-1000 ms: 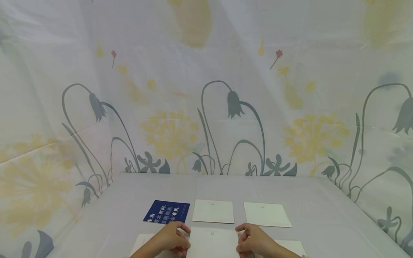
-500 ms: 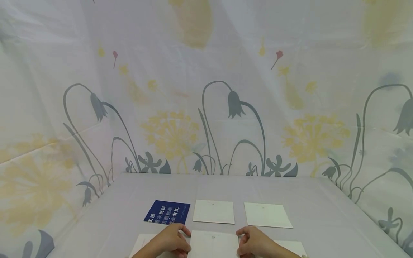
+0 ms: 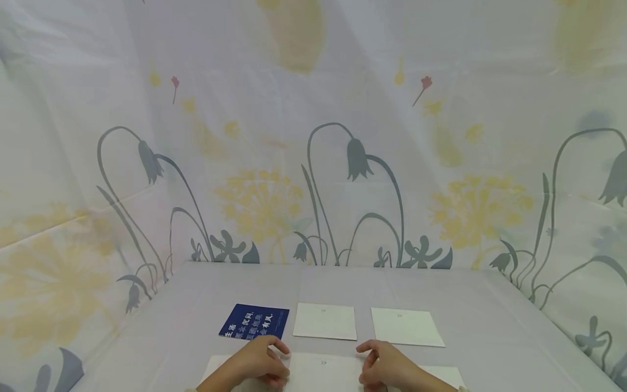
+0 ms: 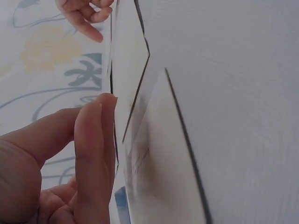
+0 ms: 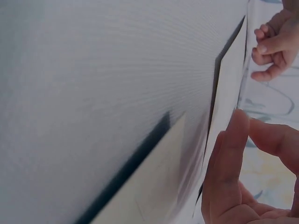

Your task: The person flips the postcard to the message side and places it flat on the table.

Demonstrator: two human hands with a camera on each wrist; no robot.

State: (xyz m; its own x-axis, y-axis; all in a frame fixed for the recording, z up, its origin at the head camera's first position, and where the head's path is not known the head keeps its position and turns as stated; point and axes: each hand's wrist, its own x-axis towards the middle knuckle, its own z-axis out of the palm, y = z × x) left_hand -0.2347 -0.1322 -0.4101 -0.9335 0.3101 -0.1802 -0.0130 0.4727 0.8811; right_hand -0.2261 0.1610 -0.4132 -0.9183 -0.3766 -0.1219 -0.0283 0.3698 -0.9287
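Note:
A white square card (image 3: 323, 375) with a small printed mark near its top lies flat at the front middle of the table, its near part cut off by the frame. My left hand (image 3: 264, 363) hovers by its left edge, thumb and fingers loosely bent with nothing between them. On the other side my right hand (image 3: 387, 366) is at the right edge, its fingers bent and apart from the card. Both wrist views show the opposite hand raised off the card; in the left wrist view my right hand (image 4: 81, 14) is free of it.
Behind lie a blue card (image 3: 254, 322) with white lettering and two white cards, one in the middle (image 3: 325, 322) and one at right (image 3: 407, 326). Front left (image 3: 214, 363) and front right (image 3: 448, 374) white cards are partly covered by my forearms. A flower-patterned curtain (image 3: 323, 207) surrounds the table.
The middle white card has come down slightly toward me and onto the table. Both hands have let go of its side edges and stay close by.

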